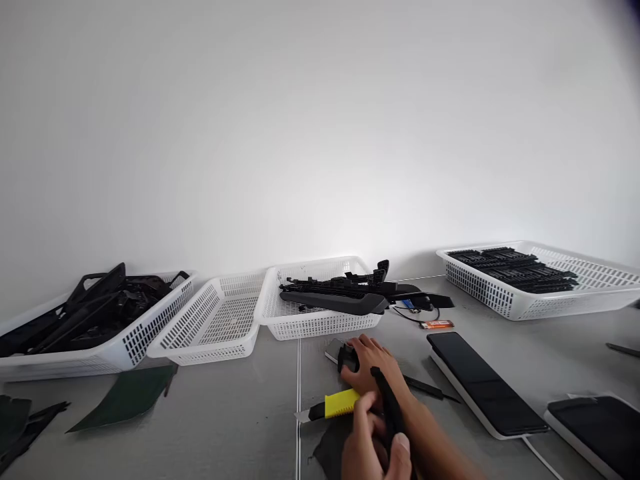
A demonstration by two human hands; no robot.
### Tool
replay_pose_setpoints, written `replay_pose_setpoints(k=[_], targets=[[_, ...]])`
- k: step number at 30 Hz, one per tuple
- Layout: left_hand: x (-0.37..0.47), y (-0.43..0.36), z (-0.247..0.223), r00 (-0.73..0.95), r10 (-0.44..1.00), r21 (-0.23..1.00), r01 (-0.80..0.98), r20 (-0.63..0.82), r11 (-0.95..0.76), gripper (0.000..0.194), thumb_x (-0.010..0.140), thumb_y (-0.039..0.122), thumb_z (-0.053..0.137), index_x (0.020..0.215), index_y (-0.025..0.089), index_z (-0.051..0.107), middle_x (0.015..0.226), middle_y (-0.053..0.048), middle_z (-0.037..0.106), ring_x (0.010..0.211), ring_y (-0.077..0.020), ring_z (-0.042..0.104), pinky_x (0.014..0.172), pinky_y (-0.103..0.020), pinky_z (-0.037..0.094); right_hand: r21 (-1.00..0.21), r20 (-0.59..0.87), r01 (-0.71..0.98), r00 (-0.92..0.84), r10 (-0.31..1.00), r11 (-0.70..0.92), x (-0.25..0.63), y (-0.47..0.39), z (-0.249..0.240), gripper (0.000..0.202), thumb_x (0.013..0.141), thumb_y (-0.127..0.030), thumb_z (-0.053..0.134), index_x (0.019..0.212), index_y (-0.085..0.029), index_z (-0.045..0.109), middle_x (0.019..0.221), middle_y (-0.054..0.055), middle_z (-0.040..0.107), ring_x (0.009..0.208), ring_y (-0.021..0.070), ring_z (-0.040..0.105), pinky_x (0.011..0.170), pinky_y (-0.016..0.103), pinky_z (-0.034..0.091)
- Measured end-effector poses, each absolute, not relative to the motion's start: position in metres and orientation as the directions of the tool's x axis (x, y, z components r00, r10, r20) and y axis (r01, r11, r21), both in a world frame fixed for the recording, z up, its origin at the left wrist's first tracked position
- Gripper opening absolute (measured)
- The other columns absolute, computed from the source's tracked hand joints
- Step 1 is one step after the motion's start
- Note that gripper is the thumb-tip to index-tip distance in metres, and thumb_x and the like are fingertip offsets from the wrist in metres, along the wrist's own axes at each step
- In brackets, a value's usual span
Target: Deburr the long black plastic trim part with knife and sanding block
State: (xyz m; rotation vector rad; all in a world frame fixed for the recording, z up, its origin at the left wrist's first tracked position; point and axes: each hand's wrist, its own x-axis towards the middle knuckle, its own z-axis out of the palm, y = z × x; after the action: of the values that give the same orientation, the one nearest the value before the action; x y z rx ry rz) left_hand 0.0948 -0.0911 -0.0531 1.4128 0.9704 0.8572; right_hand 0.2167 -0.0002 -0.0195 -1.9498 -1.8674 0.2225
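- Pale wall (pixel 320 147) behind a grey tabletop (pixel 225 413), in the head view
- Left hand (pixel 367 440) clenched around a long black piece (pixel 391 407); right hand (pixel 377 367) grasping a small dark piece (pixel 348 360) on the tabletop, beside the yellow cutter (pixel 341 403)
- Done, as far as shows: black parts heaped in the left basket (pixel 120 350) and middle basket (pixel 320 327), ribbed pieces grouped in the right basket (pixel 545 307)
- Both held pieces lie outside the baskets; how much remains, I can't tell

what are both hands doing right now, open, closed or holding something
Left hand: closed around a long black piece.
Right hand: fingers at a small black object; grip unclear.
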Motion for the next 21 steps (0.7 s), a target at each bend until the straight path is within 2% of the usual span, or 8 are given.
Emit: replay_pose_setpoints(k=[2, 4, 6, 7, 9, 11, 16, 21], targets=[[0.083, -0.076, -0.038, 0.392, 0.92, 0.999, 0.012, -0.032, 0.03, 0.072, 0.089, 0.055, 0.071, 0.15, 0.022, 0.05, 0.097, -0.006, 0.068, 0.069, -0.0159, 0.06, 0.067, -0.028, 0.045, -0.424, 0.212, 0.905, 0.08, 0.974, 0.018, 0.218, -0.003, -0.018, 0.028, 0.085, -0.022, 0.066, 0.114, -0.022, 0.067, 0.119, 0.011, 0.07, 0.113, 0.0313, 0.066, 0.093, 0.04, 0.048], [0.068, -0.058, -0.018, 0.355, 0.932, 0.995, -0.043, -0.068, 0.089, 0.072, 0.086, 0.054, 0.075, 0.147, 0.022, 0.053, 0.105, -0.006, 0.068, 0.074, -0.0144, 0.061, 0.073, -0.027, 0.047, -0.445, 0.256, 0.895, 0.084, 0.963, 0.041, 0.218, -0.005, -0.015, 0.032, 0.085, -0.017, 0.064, 0.117, -0.023, 0.064, 0.123, 0.011, 0.068, 0.116, 0.0295, 0.064, 0.093, 0.037, 0.047], [0.054, -0.038, 0.0, 0.378, 0.914, 0.982, -0.057, -0.148, 0.182, 0.061, 0.081, 0.045, 0.081, 0.134, 0.021, 0.062, 0.109, -0.006, 0.069, 0.09, -0.0169, 0.066, 0.082, -0.027, 0.05, -0.464, 0.293, 0.884, 0.095, 0.952, 0.054, 0.218, -0.006, -0.014, 0.036, 0.085, -0.015, 0.062, 0.12, -0.023, 0.06, 0.126, 0.01, 0.066, 0.117, 0.028, 0.063, 0.09, 0.034, 0.046], [0.047, -0.028, 0.006, 0.386, 0.907, 0.976, -0.066, -0.167, 0.208, 0.05, 0.081, 0.042, 0.08, 0.123, 0.019, 0.067, 0.104, -0.005, 0.069, 0.092, -0.0171, 0.067, 0.082, -0.026, 0.051, -0.469, 0.305, 0.881, 0.1, 0.947, 0.058, 0.217, -0.006, -0.013, 0.037, 0.085, -0.014, 0.06, 0.12, -0.023, 0.058, 0.126, 0.009, 0.066, 0.116, 0.0273, 0.064, 0.088, 0.033, 0.046], [0.036, -0.011, 0.011, 0.416, 0.875, 0.949, -0.078, -0.249, 0.307, 0.039, 0.078, 0.04, 0.08, 0.109, 0.02, 0.066, 0.081, 0.001, 0.064, 0.069, -0.0142, 0.063, 0.063, -0.025, 0.05, -0.473, 0.316, 0.879, 0.101, 0.943, 0.064, 0.215, -0.005, -0.014, 0.035, 0.084, -0.012, 0.059, 0.117, -0.024, 0.055, 0.12, 0.006, 0.068, 0.109, 0.0255, 0.067, 0.081, 0.03, 0.044], [0.03, 0.001, 0.006, 0.474, 0.832, 0.911, -0.134, -0.287, 0.391, 0.039, 0.075, 0.04, 0.079, 0.104, 0.022, 0.061, 0.071, 0.005, 0.06, 0.055, -0.0138, 0.059, 0.052, -0.026, 0.049, -0.466, 0.316, 0.882, 0.103, 0.943, 0.06, 0.215, -0.004, -0.014, 0.032, 0.083, -0.011, 0.058, 0.111, -0.024, 0.053, 0.108, 0.003, 0.072, 0.098, 0.0244, 0.069, 0.075, 0.029, 0.04], [0.034, 0.004, -0.008, 0.536, 0.828, 0.915, -0.23, -0.167, 0.333, 0.033, 0.079, 0.038, 0.074, 0.097, 0.022, 0.052, 0.082, 0.002, 0.068, 0.053, -0.0137, 0.066, 0.049, -0.027, 0.055, -0.436, 0.301, 0.898, 0.081, 0.95, 0.062, 0.22, -0.005, -0.015, 0.021, 0.083, -0.012, 0.06, 0.092, -0.025, 0.047, 0.087, 0.001, 0.07, 0.083, 0.0233, 0.066, 0.069, 0.029, 0.032], [0.033, -0.001, -0.005, 0.548, 0.822, 0.907, -0.252, -0.153, 0.337, 0.032, 0.083, 0.039, 0.07, 0.101, 0.021, 0.051, 0.077, 0.002, 0.069, 0.051, -0.0125, 0.065, 0.047, -0.023, 0.054, -0.452, 0.276, 0.881, -0.01, 0.961, 0.138, 0.223, -0.008, -0.014, 0.024, 0.079, -0.011, 0.057, 0.086, -0.026, 0.039, 0.086, 0.001, 0.065, 0.077, 0.0208, 0.059, 0.067, 0.028, 0.034]])
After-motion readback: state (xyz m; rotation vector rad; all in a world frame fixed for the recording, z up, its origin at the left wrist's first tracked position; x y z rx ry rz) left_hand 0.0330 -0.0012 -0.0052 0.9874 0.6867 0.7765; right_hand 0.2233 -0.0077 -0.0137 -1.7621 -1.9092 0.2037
